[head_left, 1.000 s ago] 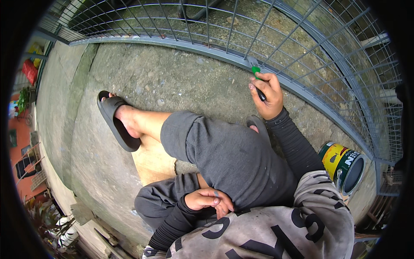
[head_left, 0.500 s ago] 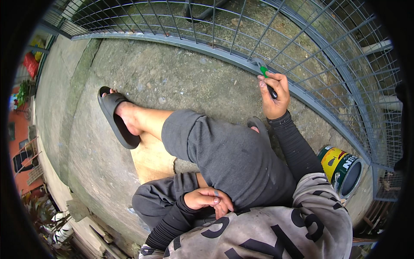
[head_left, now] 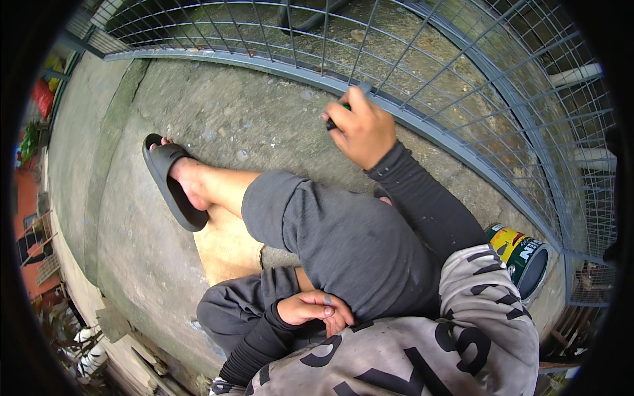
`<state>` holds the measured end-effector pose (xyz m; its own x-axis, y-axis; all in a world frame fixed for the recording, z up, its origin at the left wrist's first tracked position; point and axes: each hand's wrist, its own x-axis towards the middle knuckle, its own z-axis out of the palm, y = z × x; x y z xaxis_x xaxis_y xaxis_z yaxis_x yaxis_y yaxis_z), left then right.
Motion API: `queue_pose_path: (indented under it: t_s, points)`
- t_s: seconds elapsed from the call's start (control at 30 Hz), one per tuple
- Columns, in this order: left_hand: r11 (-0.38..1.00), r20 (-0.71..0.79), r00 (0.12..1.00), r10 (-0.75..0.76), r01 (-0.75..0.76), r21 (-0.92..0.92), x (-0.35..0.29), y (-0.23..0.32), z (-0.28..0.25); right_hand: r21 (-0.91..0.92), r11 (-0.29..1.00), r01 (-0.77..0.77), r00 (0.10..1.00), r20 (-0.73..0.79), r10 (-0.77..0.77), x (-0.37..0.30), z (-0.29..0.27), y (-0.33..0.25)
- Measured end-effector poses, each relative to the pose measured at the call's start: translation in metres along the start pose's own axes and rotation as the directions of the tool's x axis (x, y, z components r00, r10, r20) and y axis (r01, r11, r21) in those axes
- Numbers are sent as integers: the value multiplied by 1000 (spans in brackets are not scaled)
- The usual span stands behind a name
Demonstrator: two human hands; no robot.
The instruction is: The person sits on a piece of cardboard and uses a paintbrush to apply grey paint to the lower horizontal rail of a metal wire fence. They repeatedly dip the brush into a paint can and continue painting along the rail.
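Observation:
My right hand (head_left: 363,129) is closed around a paintbrush (head_left: 331,124) with a green and black handle. Its grey-coated bristles, partly hidden behind my fingers, are at the bottom rail (head_left: 277,67) of a grey wire-mesh fence; I cannot tell exactly where they touch. Against my lap rests my left hand (head_left: 314,309), empty, with loosely bent fingers apart and a grey smear on one finger. To the right of my right arm sits a dark green and yellow paint can (head_left: 522,259), with grey showing at its round top.
Wire mesh (head_left: 449,72) curves across the far side and right. Under my crossed leg lies a tan board (head_left: 228,247) on the concrete floor (head_left: 152,218). A black slide sandal (head_left: 173,185) is on my foot. Wood pieces (head_left: 148,360) and plants lie at lower left.
My right hand has moved left along the bottom rail with the paintbrush, and its back has turned upward. My left hand stays on my lap.

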<state>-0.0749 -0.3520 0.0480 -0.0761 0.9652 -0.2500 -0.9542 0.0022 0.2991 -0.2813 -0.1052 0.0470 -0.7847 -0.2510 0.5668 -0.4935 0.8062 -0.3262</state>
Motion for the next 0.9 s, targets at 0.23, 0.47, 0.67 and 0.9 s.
queue_pose_path:
  t_s: [0.23, 0.47, 0.67, 0.9]
  points:
    - [999, -26, 999, 23, -23, 25, -1, 1, 2, -83, 989, -123, 990, 57, 128, 24, 3, -20]
    - [1000, -59, 998, 24, -25, -17, -7, -8, -5, -100, 983, -154, 988, 13, 157, 22, 11, -1]
    - [997, -73, 997, 29, -34, -70, -12, -13, -11, -73, 981, -182, 982, -55, 179, 30, 26, 8]
    - [986, -77, 992, 98, -107, -131, -13, -20, -14, -36, 982, -186, 982, -52, 184, 20, 23, 6]
